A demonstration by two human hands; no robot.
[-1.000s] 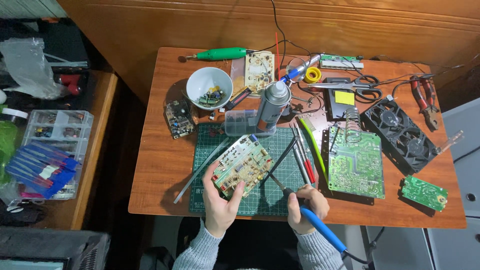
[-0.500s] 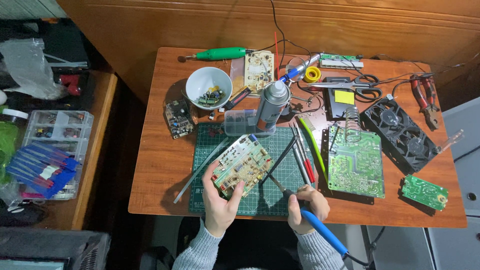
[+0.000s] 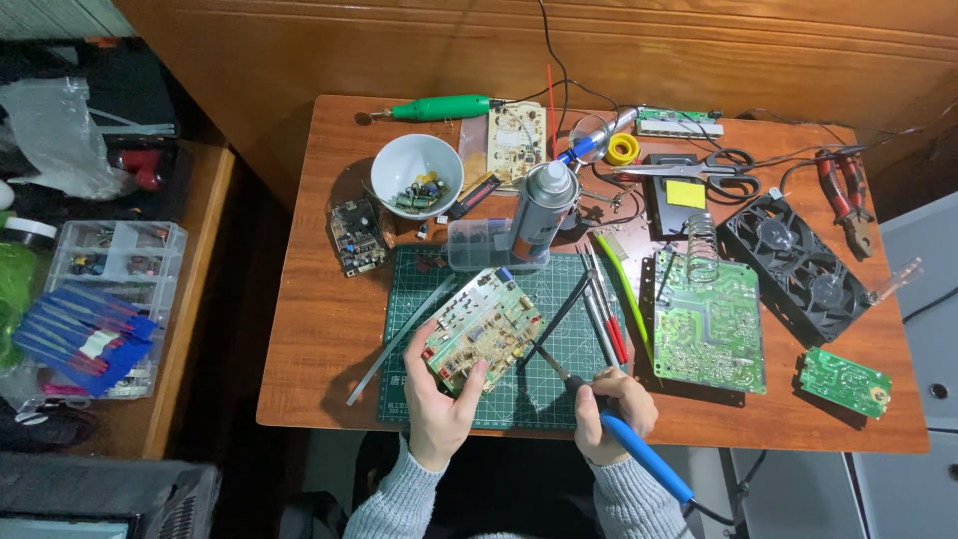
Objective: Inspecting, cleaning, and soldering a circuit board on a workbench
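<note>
My left hand (image 3: 435, 399) grips a pale circuit board (image 3: 483, 326) by its near left corner and holds it tilted over the green cutting mat (image 3: 539, 399). In my right hand (image 3: 611, 411) is a blue-handled soldering iron (image 3: 639, 454). Its dark tip (image 3: 544, 357) points up-left and sits at the board's right edge. Both sleeves are grey knit.
A small wooden table (image 3: 319, 329) carries a white bowl (image 3: 416, 172) of parts, a spray can (image 3: 542, 207), a green rotary tool (image 3: 439, 107), scissors (image 3: 699, 172), a large green board (image 3: 710, 321), a black double fan (image 3: 798, 266), pliers (image 3: 844, 190) and a small green board (image 3: 846, 381). Parts boxes (image 3: 95, 299) stand left.
The iron's tip has moved slightly toward the board's edge. My left hand keeps the board in nearly the same place.
</note>
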